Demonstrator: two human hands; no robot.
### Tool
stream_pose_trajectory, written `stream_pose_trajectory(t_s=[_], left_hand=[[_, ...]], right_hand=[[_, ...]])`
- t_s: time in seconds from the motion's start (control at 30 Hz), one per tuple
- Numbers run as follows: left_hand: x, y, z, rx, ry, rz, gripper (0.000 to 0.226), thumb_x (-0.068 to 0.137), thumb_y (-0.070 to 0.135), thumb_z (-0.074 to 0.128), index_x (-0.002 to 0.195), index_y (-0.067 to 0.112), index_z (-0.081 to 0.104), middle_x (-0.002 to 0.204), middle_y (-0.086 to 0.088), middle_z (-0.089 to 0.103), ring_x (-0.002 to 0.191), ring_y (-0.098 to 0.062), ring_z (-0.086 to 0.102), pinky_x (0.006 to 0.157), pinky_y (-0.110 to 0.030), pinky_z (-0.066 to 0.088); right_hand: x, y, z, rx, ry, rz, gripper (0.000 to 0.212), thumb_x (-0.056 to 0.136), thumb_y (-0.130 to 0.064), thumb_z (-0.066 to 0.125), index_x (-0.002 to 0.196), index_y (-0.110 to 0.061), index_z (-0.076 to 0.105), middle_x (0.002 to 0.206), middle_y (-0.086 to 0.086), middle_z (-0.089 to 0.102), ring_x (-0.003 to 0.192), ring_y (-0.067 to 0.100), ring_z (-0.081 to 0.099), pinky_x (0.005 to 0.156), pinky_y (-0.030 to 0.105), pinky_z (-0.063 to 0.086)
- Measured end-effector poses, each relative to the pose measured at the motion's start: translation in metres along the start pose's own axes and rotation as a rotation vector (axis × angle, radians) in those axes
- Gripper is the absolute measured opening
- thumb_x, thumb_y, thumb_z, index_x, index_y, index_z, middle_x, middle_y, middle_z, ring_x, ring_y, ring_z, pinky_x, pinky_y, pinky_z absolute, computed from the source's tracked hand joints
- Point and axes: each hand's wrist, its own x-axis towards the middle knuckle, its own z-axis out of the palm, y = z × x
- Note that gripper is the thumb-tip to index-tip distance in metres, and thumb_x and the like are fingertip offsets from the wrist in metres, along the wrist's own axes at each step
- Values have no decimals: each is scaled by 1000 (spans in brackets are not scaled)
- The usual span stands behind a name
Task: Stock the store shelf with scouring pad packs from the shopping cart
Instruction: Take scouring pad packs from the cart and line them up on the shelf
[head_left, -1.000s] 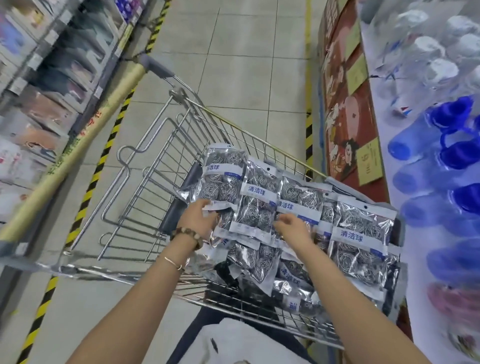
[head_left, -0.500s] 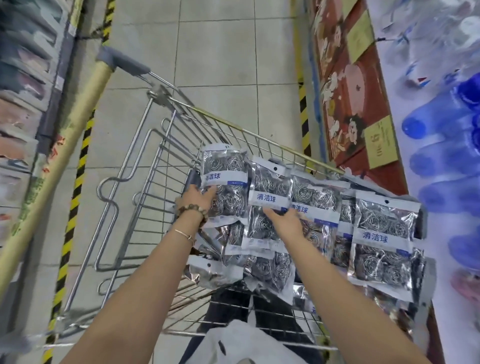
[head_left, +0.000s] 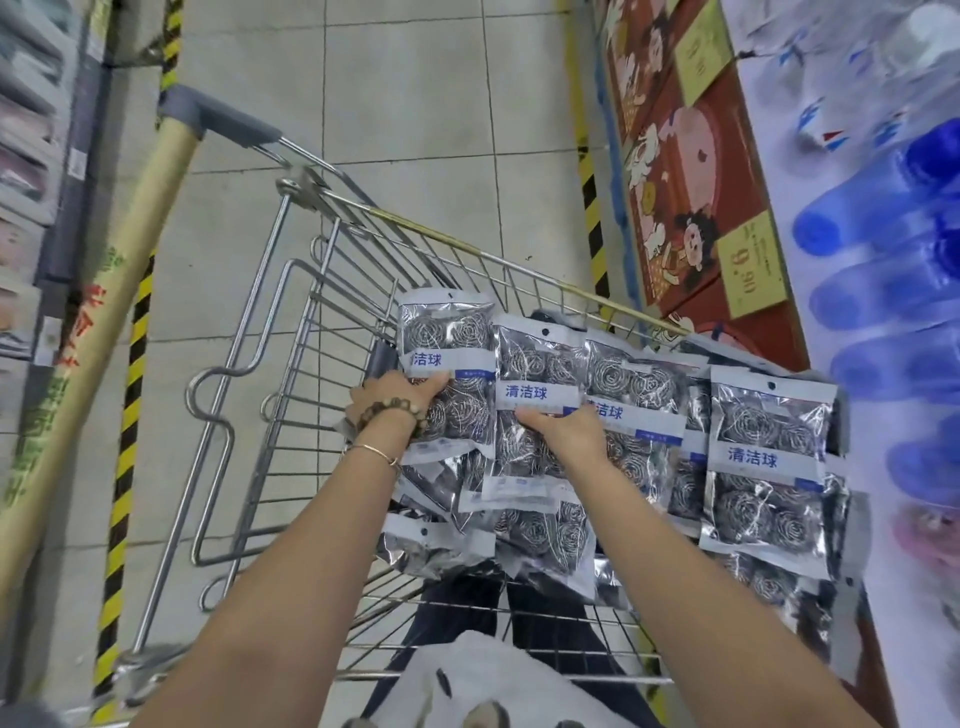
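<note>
Several silver scouring pad packs with blue-and-white labels lie fanned across the wire shopping cart (head_left: 291, 364). My left hand (head_left: 397, 397), with a bead bracelet at the wrist, grips the leftmost pack (head_left: 447, 338) at its middle. My right hand (head_left: 569, 431) holds the second pack (head_left: 537, 374) just below its label, its fingers hidden under the pack. Another pack (head_left: 769, 457) lies at the cart's right end, and more packs (head_left: 540, 530) are piled underneath.
The cart's wooden-coloured handle (head_left: 130, 249) runs along the left, beside shelves (head_left: 31, 156) of blurred goods. A red display (head_left: 685, 171) with yellow price cards and blue bottles (head_left: 893, 208) stand on the right. Tiled floor (head_left: 415, 104) lies ahead.
Both hands slid up onto the upper packs and closed on them. The view tilted further down over the cart.
</note>
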Motion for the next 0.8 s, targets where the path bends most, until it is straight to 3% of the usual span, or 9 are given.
stream_pose_trajectory(t_s=[0.13, 0.23, 0.3, 0.4, 0.47, 0.53, 0.63, 0.7, 0.8], left_hand=[[-11, 4, 4, -115, 90, 72, 80, 69, 76, 50, 118, 13, 53, 118, -12, 55, 109, -29, 51, 89, -42, 46], [-23, 5, 6, -419, 91, 99, 69, 72, 58, 64, 117, 8, 48, 87, 1, 54, 76, -16, 54, 69, -32, 48], [-29, 4, 6, -515, 77, 109, 64, 72, 51, 69, 115, 9, 46, 81, 5, 49, 65, -11, 47, 61, -27, 44], [-38, -1, 3, -547, 72, 170, 65, 68, 49, 73, 113, 12, 45, 92, 3, 52, 77, -16, 50, 73, -32, 50], [-45, -6, 2, -563, 69, 217, 62, 67, 48, 74, 110, 13, 46, 88, 5, 53, 71, -14, 51, 70, -31, 50], [-55, -11, 0, -594, 73, 259, 55, 68, 46, 75, 105, 15, 47, 93, 2, 57, 72, -14, 53, 67, -30, 48], [-71, -19, -2, -641, 65, 322, 59, 71, 40, 74, 116, 16, 46, 113, -4, 55, 100, -22, 56, 78, -33, 48], [-81, -23, -2, -623, 55, 356, 71, 74, 38, 73, 131, 12, 39, 131, -7, 48, 118, -27, 48, 89, -37, 47], [-93, -28, 3, -600, 59, 429, 65, 78, 35, 69, 131, 12, 38, 128, -8, 47, 101, -18, 49, 76, -27, 41]], right_hand=[[-9, 1, -3, -3, 36, 26, 52, 67, -39, 83, 94, -12, 48, 96, -3, 59, 93, 19, 57, 84, 34, 47], [-20, 7, -3, -12, 105, 5, 99, 51, -62, 82, 123, -6, 46, 109, -1, 62, 100, 22, 60, 88, 37, 50], [-27, 11, -5, 15, 159, -33, 86, 62, -48, 84, 128, -8, 43, 106, -3, 60, 92, 18, 57, 82, 30, 46], [-36, 20, -11, 26, 190, -79, 75, 72, -36, 81, 129, -9, 41, 102, -6, 58, 78, 11, 53, 70, 26, 42], [-44, 24, -15, 44, 202, -122, 76, 72, -35, 81, 131, -9, 40, 107, -3, 61, 71, 4, 53, 63, 23, 41], [-51, 29, -20, 88, 203, -123, 75, 73, -32, 80, 131, -10, 38, 99, -7, 59, 69, -3, 49, 59, 17, 39], [-68, 32, -30, 118, 252, -158, 71, 73, -31, 80, 127, -11, 39, 92, -10, 55, 70, -3, 50, 54, 11, 37], [-78, 36, -34, 139, 285, -180, 75, 70, -35, 81, 128, -11, 40, 104, -3, 59, 79, 6, 56, 66, 17, 44], [-90, 43, -36, 204, 326, -195, 80, 70, -35, 81, 133, -12, 37, 115, -2, 55, 97, 14, 54, 85, 28, 44]])
